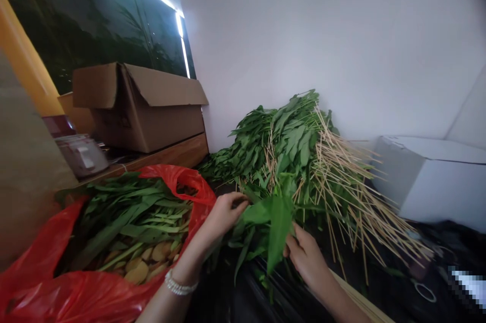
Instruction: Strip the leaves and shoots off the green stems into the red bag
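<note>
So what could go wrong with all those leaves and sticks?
The thin sticks jut out near the right hand, so their ends might poke it. The leafy pile is heaped high, so some might slide down. And the red bag is open beside the left arm, so a bump could perhaps spill what's inside.

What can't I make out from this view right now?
All head view:
Right hand: exact grip partly hidden by the broad leaf.
Cardboard box: contents hidden by its sides and flaps.
Red bag: near side cut off by the bottom edge.
White box: end cut off by the right edge.
</note>
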Motion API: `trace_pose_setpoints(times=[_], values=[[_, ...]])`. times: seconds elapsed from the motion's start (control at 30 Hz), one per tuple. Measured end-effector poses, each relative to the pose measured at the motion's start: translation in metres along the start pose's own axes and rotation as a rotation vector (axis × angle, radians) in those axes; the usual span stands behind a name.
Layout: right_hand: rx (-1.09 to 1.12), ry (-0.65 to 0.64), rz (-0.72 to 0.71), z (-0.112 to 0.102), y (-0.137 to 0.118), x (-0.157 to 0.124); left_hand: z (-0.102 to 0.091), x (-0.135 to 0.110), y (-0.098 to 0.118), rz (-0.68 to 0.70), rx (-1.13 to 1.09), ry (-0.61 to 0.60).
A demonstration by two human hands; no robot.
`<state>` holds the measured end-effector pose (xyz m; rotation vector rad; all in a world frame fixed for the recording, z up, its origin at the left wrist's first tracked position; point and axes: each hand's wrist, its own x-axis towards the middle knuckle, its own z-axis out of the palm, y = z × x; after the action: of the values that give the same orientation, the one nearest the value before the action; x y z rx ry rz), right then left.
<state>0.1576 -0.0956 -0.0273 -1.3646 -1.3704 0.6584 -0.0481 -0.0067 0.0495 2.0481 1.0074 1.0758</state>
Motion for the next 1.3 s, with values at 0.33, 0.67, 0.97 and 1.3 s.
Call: trace_pose_setpoints(times=[0.33, 0.67, 0.97, 1.3], values=[[-0.132, -0.088, -0.047, -0.004, 0.004, 0.001, 0.068, -0.011, -0.003, -0.088, -0.568, -0.11], [0.2, -0.192, 0.112, -0.013, -0.022, -0.001, 0.057, -0.018, -0.007, -0.168, -0.623, -0.001], [0.328, -0.069, 0.165, -0.011, -0.01, 0.004, 0.047, -0.008, -0.021, -0.169, -0.703, 0.105], [0.218, 0.045, 0.067, -0.013, -0.003, 0.003, -0.01, -0.032, 0.01, 0.167, -0.052, 0.84]])
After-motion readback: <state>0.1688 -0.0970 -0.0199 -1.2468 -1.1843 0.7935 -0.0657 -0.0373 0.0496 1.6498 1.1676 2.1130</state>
